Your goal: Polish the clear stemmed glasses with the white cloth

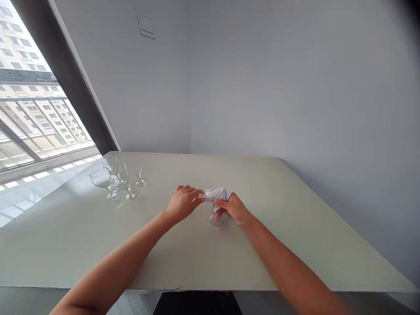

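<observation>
Above the middle of the table, my left hand pinches the stem end of a glass that lies sideways in the air. A white cloth is bunched in and around the glass bowl, with one part hanging down. My right hand grips the cloth and the bowl from the right, thumb on top. Some of the right fingers are hidden behind the cloth and glass.
Several clear stemmed glasses stand upright on the left of the pale table, one nearest the window. Grey walls meet behind the table. A black object shows below its front edge.
</observation>
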Action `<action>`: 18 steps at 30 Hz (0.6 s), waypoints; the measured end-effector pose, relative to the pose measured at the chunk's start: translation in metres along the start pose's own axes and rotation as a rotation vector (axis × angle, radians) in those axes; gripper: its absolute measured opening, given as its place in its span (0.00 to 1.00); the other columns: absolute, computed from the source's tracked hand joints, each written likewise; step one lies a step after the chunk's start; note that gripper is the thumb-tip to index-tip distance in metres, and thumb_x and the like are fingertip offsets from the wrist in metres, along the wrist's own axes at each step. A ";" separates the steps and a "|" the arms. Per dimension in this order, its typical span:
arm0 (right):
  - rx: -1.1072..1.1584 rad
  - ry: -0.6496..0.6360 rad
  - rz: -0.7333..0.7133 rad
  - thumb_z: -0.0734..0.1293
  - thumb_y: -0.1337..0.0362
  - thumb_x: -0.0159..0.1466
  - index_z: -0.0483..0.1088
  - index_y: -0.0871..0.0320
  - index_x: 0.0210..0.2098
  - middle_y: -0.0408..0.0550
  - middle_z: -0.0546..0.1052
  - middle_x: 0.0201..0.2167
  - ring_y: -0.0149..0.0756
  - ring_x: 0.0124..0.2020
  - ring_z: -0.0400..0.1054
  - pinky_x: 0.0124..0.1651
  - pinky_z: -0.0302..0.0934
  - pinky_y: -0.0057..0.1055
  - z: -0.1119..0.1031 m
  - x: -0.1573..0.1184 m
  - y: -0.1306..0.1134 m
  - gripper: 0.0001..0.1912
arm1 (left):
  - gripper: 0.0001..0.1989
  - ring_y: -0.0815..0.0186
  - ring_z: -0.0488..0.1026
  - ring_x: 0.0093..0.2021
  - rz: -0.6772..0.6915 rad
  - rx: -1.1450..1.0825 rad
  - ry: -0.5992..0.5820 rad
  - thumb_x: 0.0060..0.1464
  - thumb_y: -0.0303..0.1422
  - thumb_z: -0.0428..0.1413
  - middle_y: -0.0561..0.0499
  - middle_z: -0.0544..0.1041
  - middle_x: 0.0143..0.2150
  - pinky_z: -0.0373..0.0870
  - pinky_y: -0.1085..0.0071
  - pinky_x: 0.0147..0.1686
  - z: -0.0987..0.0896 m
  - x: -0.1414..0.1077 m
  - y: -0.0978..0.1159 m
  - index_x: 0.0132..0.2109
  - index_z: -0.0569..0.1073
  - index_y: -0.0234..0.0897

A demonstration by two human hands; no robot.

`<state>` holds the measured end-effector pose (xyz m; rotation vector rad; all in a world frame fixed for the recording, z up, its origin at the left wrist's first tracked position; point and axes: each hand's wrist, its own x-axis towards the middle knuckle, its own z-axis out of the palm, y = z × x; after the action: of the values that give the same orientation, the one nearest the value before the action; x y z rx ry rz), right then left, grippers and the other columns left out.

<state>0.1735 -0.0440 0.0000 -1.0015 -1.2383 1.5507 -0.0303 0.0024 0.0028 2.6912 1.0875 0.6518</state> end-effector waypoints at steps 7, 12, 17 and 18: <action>0.159 0.051 -0.026 0.68 0.56 0.53 0.71 0.59 0.40 0.37 0.70 0.15 0.25 0.15 0.63 0.23 0.60 0.24 0.010 -0.008 -0.011 0.18 | 0.13 0.65 0.69 0.31 0.154 0.250 0.183 0.56 0.41 0.47 0.50 0.72 0.26 0.58 0.62 0.47 -0.012 0.014 0.011 0.41 0.71 0.39; -0.174 -0.156 -0.019 0.68 0.59 0.53 0.69 0.59 0.43 0.44 0.75 0.25 0.33 0.25 0.70 0.31 0.66 0.33 0.008 -0.026 -0.027 0.19 | 0.22 0.70 0.68 0.24 0.117 -0.166 -0.443 0.58 0.46 0.40 0.53 0.73 0.25 0.61 0.73 0.29 -0.044 0.022 0.004 0.31 0.72 0.39; 0.189 0.172 0.071 0.70 0.57 0.51 0.70 0.61 0.32 0.39 0.69 0.14 0.27 0.15 0.63 0.21 0.59 0.24 0.015 -0.016 -0.017 0.14 | 0.14 0.63 0.70 0.39 0.161 0.203 0.043 0.58 0.38 0.44 0.46 0.73 0.36 0.60 0.62 0.45 -0.031 0.013 0.020 0.48 0.67 0.39; 0.282 0.215 0.088 0.70 0.57 0.50 0.70 0.60 0.30 0.37 0.67 0.12 0.25 0.14 0.61 0.19 0.58 0.23 0.018 -0.015 -0.016 0.14 | 0.14 0.62 0.70 0.40 0.208 0.268 0.119 0.58 0.37 0.46 0.46 0.73 0.36 0.58 0.60 0.47 -0.027 0.012 0.021 0.49 0.66 0.39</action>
<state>0.1629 -0.0615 0.0195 -1.0166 -0.8117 1.5859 -0.0218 -0.0048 0.0371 3.0624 0.9923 0.7575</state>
